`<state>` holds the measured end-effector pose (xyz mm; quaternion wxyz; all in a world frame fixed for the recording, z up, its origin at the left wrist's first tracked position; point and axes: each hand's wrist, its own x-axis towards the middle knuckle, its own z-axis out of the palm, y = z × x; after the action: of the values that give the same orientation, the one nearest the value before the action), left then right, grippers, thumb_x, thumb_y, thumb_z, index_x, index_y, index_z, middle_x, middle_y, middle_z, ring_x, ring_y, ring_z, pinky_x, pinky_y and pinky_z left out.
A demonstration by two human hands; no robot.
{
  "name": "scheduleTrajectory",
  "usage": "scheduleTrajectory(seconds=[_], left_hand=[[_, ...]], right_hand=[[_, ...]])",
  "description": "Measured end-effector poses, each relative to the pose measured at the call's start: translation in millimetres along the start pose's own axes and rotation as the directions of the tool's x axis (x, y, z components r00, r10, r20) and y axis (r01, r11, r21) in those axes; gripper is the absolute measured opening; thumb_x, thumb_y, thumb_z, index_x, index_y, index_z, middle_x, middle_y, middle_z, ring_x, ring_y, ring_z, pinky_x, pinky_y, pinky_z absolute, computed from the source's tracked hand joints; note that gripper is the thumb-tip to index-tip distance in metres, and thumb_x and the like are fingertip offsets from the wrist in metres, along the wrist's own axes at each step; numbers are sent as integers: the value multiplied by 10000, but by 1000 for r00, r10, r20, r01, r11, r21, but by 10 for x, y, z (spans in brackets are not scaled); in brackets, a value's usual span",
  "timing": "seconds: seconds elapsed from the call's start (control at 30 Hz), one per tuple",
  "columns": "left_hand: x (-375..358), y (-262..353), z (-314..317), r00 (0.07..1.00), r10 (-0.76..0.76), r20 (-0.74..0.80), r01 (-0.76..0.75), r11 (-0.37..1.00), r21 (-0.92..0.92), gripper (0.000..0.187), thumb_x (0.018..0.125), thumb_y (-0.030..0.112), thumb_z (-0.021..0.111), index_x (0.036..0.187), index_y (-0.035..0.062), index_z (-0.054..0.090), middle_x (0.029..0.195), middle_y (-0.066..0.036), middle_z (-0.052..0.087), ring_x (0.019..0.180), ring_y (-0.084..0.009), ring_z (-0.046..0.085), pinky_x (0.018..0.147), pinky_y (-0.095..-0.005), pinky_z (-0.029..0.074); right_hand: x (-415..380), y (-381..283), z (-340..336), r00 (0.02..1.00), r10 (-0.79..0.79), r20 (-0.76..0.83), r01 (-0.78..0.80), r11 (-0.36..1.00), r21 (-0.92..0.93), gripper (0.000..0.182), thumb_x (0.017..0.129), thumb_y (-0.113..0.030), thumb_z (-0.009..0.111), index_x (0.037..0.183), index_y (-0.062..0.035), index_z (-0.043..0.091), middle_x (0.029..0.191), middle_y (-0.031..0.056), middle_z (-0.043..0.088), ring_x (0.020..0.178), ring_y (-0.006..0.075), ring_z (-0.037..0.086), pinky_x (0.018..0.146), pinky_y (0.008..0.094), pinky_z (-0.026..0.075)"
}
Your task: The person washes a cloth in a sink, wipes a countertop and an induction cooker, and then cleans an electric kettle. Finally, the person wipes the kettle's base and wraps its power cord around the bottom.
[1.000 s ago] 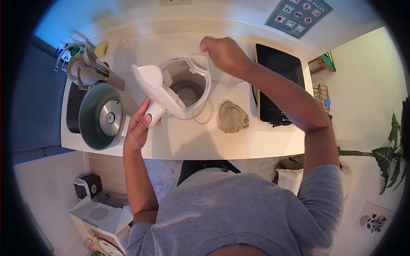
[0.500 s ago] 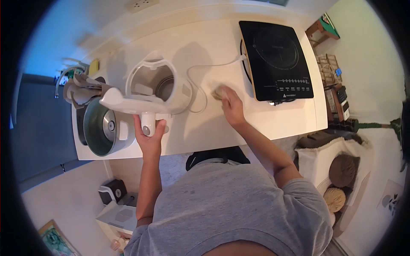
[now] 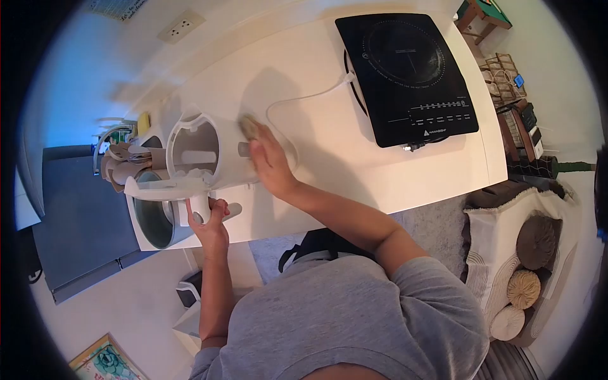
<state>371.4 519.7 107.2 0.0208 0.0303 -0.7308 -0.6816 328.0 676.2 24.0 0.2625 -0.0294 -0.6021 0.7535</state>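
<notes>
A white electric kettle (image 3: 229, 149) with its lid raised is tilted over the left part of the counter, its opening facing up and left. My left hand (image 3: 211, 229) is closed around its handle, near the counter's front edge. Against the kettle's right side is my right hand (image 3: 272, 161), its fingers over a small greyish-tan cloth (image 3: 248, 127). The cloth is blurred and partly covered by the fingers. A grey patch shows on the kettle wall beside the fingers.
Left of the kettle stand a green-grey pot (image 3: 152, 221) and a holder with utensils (image 3: 126, 166). A black induction cooker (image 3: 411, 79) lies on the right of the white counter (image 3: 329, 171). A white cord (image 3: 304, 99) runs across it. A wall socket (image 3: 182, 26) is behind.
My right hand has moved left with the cloth, from the bare counter to the kettle's side. The kettle has turned and tilted further in my left hand. The camera view has shifted.
</notes>
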Motion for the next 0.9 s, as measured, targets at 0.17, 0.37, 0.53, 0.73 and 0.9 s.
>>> scheduleTrajectory(seconds=[0.17,0.37,0.53,0.73,0.9], left_hand=[[164,-6,-344,992,-59,114,58,998,10,354,755,-13,645,1072,29,491,703,-38,526,632,-141,533,598,-282,454],[211,-105,-794,959,-192,208,97,913,396,394,745,16,673,1110,37,528,904,-59,576,798,-178,585,796,-348,494],[230,-181,-838,947,-162,279,75,952,297,511,761,75,690,1232,42,494,1070,-73,593,962,-191,583,876,-341,483],[394,28,-406,995,32,92,-16,986,-169,558,842,84,587,1351,33,365,1256,-120,512,1091,-176,533,936,-333,446],[632,-306,-160,983,93,-156,-169,786,-595,619,919,103,468,1460,94,169,1351,-140,425,1153,-213,510,974,-344,444]], right_hand=[[390,-483,90,990,-68,121,52,989,135,388,971,-281,413,1190,21,517,1066,188,577,956,292,572,860,337,426],[170,271,-250,880,439,183,-463,878,120,352,967,-286,454,1023,36,582,855,13,579,756,88,508,712,236,417],[697,-473,-228,804,308,508,-474,848,236,327,958,-260,429,1029,14,593,959,66,615,884,122,576,812,257,444],[714,342,-360,544,756,365,-757,629,-174,343,892,-283,521,1071,-11,630,979,67,652,901,121,599,823,258,460],[1210,-309,-6,420,514,747,-742,669,-42,381,882,-341,543,1049,-15,644,959,71,653,870,138,600,780,274,468]])
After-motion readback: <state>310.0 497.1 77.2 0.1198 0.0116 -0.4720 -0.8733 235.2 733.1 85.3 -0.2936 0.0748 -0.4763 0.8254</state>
